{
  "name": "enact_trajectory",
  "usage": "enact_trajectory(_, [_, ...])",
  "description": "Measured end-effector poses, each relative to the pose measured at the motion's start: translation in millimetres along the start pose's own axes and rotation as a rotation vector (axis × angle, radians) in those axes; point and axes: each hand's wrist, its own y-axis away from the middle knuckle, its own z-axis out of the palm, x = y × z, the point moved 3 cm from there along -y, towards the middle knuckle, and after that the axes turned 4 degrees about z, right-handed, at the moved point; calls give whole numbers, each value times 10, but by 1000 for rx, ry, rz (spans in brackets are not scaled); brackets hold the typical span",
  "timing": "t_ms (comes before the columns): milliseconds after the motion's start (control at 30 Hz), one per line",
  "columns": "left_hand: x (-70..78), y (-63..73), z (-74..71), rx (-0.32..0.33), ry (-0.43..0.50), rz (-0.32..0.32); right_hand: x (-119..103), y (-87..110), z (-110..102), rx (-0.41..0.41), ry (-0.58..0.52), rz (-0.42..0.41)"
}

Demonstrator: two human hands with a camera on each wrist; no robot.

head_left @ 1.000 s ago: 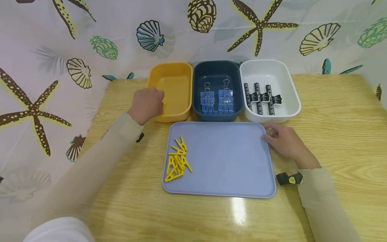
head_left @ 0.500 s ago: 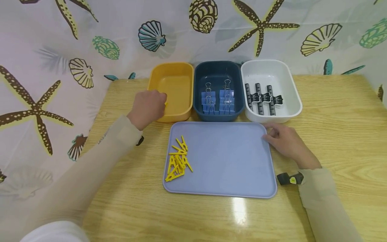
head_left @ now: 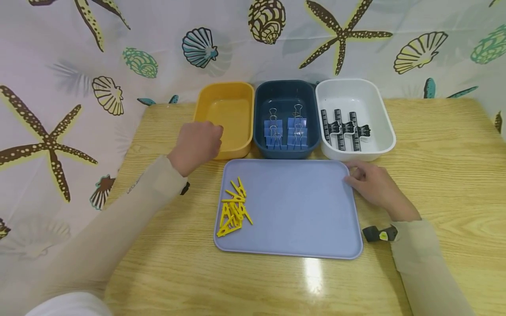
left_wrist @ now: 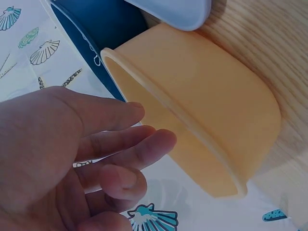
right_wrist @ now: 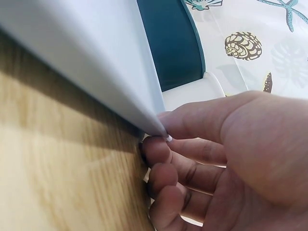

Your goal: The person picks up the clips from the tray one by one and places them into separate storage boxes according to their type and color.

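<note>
Tray (head_left: 296, 210): in the head view, laid flat on the bench (head_left: 454, 166), its far side faced by three bins.
Yellow clips (head_left: 235, 210): heaped along the tray's left edge, some overlapped; bare tray surface is seen to their right, where movement should be least hindered.
Yellow bin (head_left: 237, 115): set beyond the tray's far left corner; no clip is seen on the visible part of its floor.
Dark blue bin (head_left: 286, 153) and white bin (head_left: 379, 125): lined up along the tray's far edge, so sideways travel is bounded by their walls.
Left hand (head_left: 199, 142): held left of the tray's far left corner, at the yellow bin; in the left wrist view, fingers are loosely bent, thumb slightly parted, nothing seen gripped. The rim is best cleared from above; contact with it cannot be told.
Right hand (head_left: 371, 184): in the right wrist view, the tray's edge is pinched by thumb and bent forefinger, near its far right corner; light pressure is advised, lest the tray be tipped.
</note>
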Motion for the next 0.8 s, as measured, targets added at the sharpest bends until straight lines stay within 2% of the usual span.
enact_trajectory(133, [42,38,-4,6,7,9,3,-3,5,-1,0,3])
enact_trajectory(333, [91,79,5,66,-2,42,13,-9,10,-1,-5,0])
enact_trajectory(533, [120,117,14,85,-11,60,26,-6,12,2,-4,-2])
enact_trajectory(800, [207,207,9,133,-22,117,19,-10,4,3,-7,-6])
